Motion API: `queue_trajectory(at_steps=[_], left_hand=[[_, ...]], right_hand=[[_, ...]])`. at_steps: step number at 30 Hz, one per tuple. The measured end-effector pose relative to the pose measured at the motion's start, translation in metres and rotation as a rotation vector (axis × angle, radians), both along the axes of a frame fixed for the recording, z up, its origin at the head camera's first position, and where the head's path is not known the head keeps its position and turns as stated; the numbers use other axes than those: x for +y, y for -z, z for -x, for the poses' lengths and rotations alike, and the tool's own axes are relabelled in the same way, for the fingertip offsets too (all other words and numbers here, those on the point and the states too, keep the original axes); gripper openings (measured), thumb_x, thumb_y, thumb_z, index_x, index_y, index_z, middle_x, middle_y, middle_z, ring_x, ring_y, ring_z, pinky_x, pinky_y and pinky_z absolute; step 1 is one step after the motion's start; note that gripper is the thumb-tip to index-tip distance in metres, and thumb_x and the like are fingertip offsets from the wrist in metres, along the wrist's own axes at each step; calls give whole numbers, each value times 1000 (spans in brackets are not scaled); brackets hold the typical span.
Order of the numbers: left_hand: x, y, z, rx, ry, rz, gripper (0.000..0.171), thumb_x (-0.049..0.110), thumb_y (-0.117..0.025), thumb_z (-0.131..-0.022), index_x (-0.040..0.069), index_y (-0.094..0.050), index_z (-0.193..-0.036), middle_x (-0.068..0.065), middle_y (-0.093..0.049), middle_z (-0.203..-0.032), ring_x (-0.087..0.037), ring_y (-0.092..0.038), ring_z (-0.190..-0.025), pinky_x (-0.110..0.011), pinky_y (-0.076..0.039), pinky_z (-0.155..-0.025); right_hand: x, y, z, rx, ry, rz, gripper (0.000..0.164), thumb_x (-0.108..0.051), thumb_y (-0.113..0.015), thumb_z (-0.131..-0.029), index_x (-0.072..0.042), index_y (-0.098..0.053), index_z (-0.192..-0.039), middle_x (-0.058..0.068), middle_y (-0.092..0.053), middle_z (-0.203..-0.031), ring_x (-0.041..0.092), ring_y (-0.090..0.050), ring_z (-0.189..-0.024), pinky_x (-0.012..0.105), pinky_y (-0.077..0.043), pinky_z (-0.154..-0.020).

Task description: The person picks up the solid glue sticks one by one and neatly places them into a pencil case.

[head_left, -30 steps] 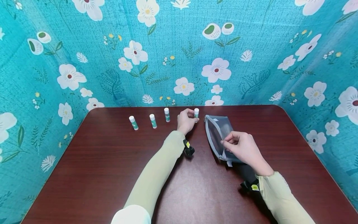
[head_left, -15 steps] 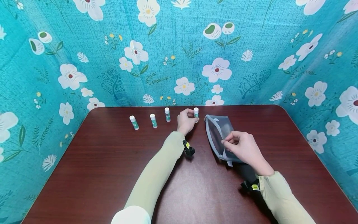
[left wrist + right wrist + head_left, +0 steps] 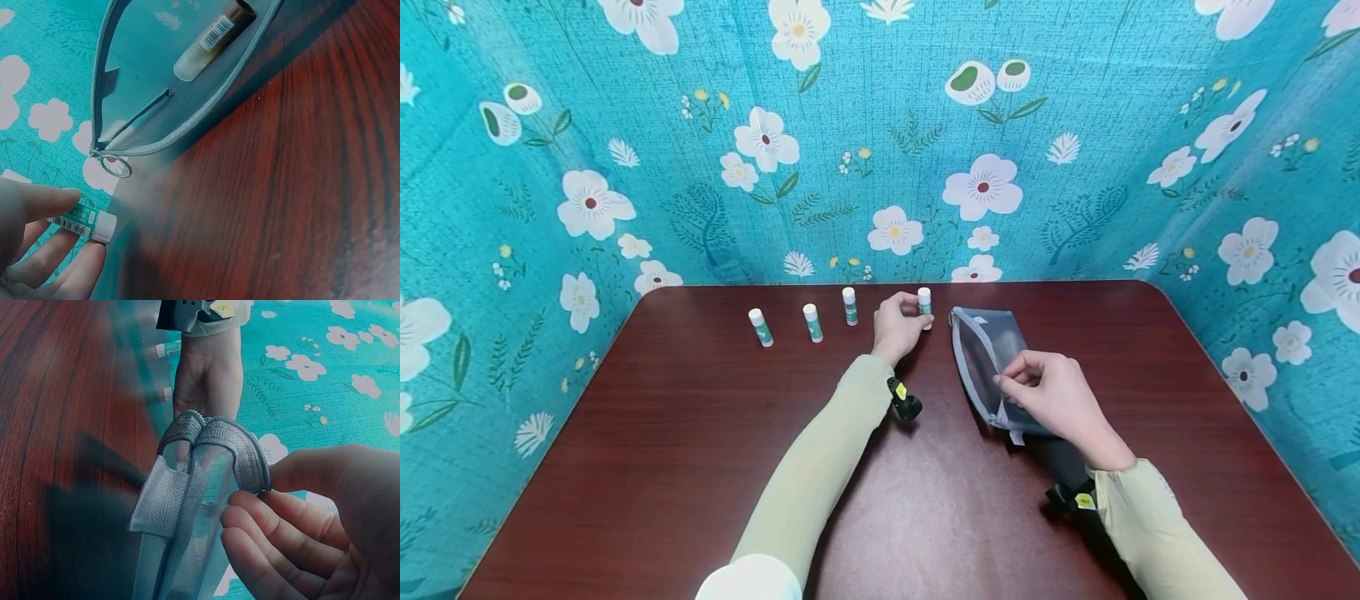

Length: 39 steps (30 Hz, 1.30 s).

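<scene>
At the far side of the table, my left hand (image 3: 895, 327) grips a glue stick (image 3: 924, 298) with a white cap and a green label. In the left wrist view this glue stick (image 3: 78, 220) lies between thumb and fingers, label showing. To its right is a grey mesh zip pouch (image 3: 1006, 332), its mouth gaping. My right hand (image 3: 1060, 398) pinches the pouch's zip edge between thumb and fingers; the right wrist view shows the zip tape (image 3: 234, 447) in that pinch. Inside the pouch, a tube (image 3: 212, 40) with a barcode and a brownish end lies in the left wrist view.
Three more glue sticks stand left of my left hand: a far-left one (image 3: 761, 327), a middle one (image 3: 813, 323) and one nearer the hand (image 3: 850, 307). They are on a dark red-brown table (image 3: 700, 433). A turquoise flowered cloth (image 3: 865, 125) hangs behind the table.
The left hand and its glue stick have shifted very slightly left. The right hand keeps its pinch on the pouch, and the other glue sticks stand as before.
</scene>
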<state>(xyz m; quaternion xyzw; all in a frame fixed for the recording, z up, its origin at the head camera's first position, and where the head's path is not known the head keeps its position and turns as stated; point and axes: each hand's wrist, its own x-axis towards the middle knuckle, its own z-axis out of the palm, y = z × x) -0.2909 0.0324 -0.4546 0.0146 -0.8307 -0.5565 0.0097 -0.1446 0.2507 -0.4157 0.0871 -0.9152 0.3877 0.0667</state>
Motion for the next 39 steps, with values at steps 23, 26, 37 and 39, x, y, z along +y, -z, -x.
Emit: queue_trajectory(at_steps=[23,26,37,39], left_hand=[[-3,0,-17,-6,40,-70,24,16,-83,-88,13,-72,-108,4,-71,-96,-12,-68,-89,-33,-55,-85],[-4,2,-20,-10,39,-76,24,16,-83,-88,13,-72,-108,4,-71,-96,-12,-66,-91,-34,-55,-86],[-5,3,-25,-2,43,-148,22,14,-83,-88,13,-72,-107,4,-71,-96,-14,-66,-94,-35,-55,-85],[-5,2,-27,-4,47,-160,22,14,-83,-87,12,-72,-107,3,-71,-97,-14,-67,-93,-34,-56,-83]], right_hand=[[1,1,-2,-6,-7,1,6,-15,-78,-91,-12,-75,-87,-5,-68,-72,13,-63,-58,30,-55,-56],[1,1,-2,-10,-10,4,7,-15,-78,-91,-11,-75,-87,-5,-68,-72,14,-63,-58,30,-55,-56],[0,1,-2,-2,-15,2,8,-16,-78,-92,-10,-75,-88,-5,-68,-72,14,-62,-57,30,-54,-56],[0,1,-1,0,-16,1,9,-17,-78,-92,-9,-75,-88,-5,-68,-72,14,-62,-57,30,-54,-56]])
